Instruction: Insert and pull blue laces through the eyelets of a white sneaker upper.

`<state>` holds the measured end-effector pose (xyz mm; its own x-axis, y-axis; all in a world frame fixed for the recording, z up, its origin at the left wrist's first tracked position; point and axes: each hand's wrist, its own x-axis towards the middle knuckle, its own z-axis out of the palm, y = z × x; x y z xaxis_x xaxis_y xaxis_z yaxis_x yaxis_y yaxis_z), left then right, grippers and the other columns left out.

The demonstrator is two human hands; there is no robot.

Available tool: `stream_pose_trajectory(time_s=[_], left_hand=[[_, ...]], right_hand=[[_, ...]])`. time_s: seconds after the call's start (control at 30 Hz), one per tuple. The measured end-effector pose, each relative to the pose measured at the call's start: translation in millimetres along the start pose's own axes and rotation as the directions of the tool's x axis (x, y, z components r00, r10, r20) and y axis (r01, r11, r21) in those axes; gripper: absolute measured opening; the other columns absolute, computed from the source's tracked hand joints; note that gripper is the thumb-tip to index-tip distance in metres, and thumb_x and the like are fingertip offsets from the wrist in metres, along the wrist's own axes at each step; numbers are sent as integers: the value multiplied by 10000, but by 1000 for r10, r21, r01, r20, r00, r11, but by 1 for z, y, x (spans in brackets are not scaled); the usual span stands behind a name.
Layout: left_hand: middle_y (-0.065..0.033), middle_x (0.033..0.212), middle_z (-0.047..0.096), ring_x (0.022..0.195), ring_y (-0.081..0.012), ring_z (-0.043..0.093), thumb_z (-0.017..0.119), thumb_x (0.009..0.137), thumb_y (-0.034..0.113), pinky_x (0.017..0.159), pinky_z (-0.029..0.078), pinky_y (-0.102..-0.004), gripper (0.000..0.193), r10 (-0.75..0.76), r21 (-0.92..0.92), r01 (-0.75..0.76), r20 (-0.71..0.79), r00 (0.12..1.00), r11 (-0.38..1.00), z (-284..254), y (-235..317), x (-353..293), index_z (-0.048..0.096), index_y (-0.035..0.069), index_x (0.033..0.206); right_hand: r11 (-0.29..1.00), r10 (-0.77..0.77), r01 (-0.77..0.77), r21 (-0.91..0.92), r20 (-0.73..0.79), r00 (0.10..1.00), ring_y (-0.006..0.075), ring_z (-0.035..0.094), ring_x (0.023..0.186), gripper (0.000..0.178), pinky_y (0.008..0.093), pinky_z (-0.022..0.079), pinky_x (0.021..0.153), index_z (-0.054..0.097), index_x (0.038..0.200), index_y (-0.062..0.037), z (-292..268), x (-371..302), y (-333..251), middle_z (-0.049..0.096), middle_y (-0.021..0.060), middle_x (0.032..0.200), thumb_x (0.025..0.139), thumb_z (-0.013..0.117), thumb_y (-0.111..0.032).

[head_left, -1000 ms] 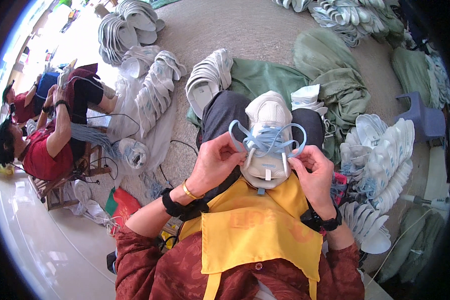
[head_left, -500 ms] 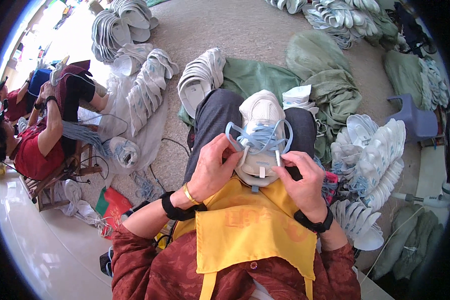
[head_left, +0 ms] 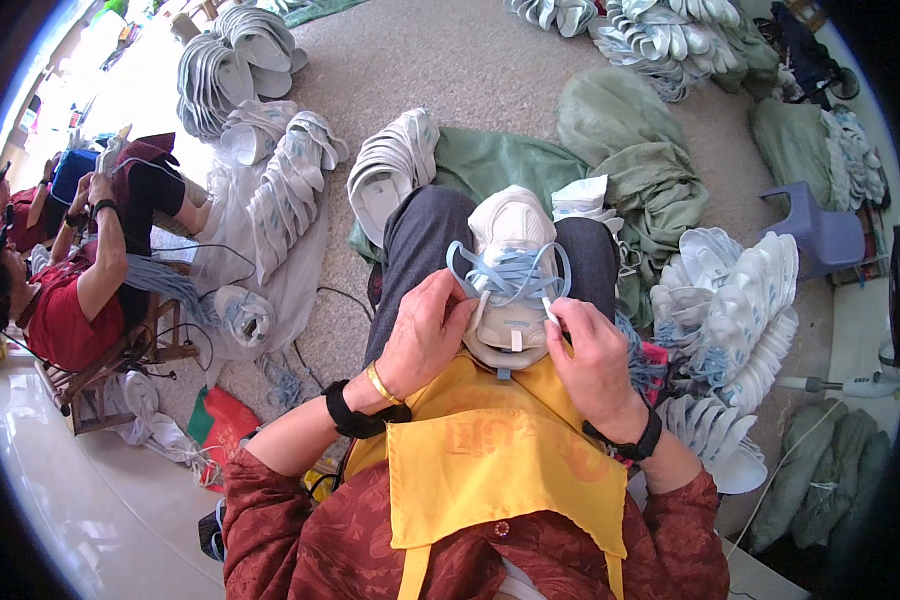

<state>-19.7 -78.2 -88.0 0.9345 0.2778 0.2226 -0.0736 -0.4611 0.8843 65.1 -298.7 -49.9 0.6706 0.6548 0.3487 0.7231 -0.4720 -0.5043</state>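
Note:
A white sneaker [head_left: 511, 215] rests between my knees on my lap, toe pointing away from me. Light blue shoelace [head_left: 515, 277] crisscrosses its front, and a loop of it bulges out on each side. At the shoe's left side, the fingertips of my left hand [head_left: 425, 335] pinch the lace by the collar. My right hand [head_left: 595, 365] is closed at the opposite side, thumb and index finger on the white-looking lace end. A yellow apron [head_left: 505, 460] covers my lap under the heel.
Stacked white shoe pieces stand ahead [head_left: 390, 165] and at right [head_left: 735, 310]. Green cloth sacks [head_left: 630, 150] lie beyond my knees. A purple-grey stool [head_left: 820, 230] is at far right. On the left, a co-worker in red [head_left: 80, 305] sits by a wooden chair [head_left: 90, 400]; cables cross the floor.
The whole view has shifted slightly. My right hand's fingertips are a little nearer the shoe's collar. My left hand keeps its pinch in nearly the same place.

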Motion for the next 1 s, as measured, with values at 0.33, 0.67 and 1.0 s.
stream_pose_trajectory(time_s=[0.33, 0.67, 1.0], left_hand=[[-135, 898, 570, 756, -272, 615, 772, 860, 78, 678, 509, -354, 268, 2, 63, -8, 107, 994, 998, -6, 11, -7, 555, -13, 987], [-181, 884, 559, 818, -377, 588, 668, 866, -12, 719, 492, -439, 198, 40, 62, -46, 83, 996, 997, -4, 9, -7, 508, -23, 983], [-163, 873, 551, 719, -323, 603, 662, 920, -6, 639, 490, -389, 133, 101, 98, -104, 35, 994, 990, -2, 4, -9, 548, -24, 988]], right_hand=[[941, -119, 175, -290, 199, 973, 311, 642, 894, 153, 412, 547, 760, 625, 933, 7, -5, 16, -13, 576, 116, 940, 813, 708, 53], [885, -169, -10, 466, 341, 925, 376, 659, 874, 99, 447, 518, 767, 574, 978, -8, 1, 12, -30, 624, 152, 914, 964, 658, -59], [991, -116, 102, 90, 169, 979, 320, 675, 824, 135, 413, 555, 691, 626, 960, -36, 40, 24, -23, 605, 122, 901, 907, 726, -109]])
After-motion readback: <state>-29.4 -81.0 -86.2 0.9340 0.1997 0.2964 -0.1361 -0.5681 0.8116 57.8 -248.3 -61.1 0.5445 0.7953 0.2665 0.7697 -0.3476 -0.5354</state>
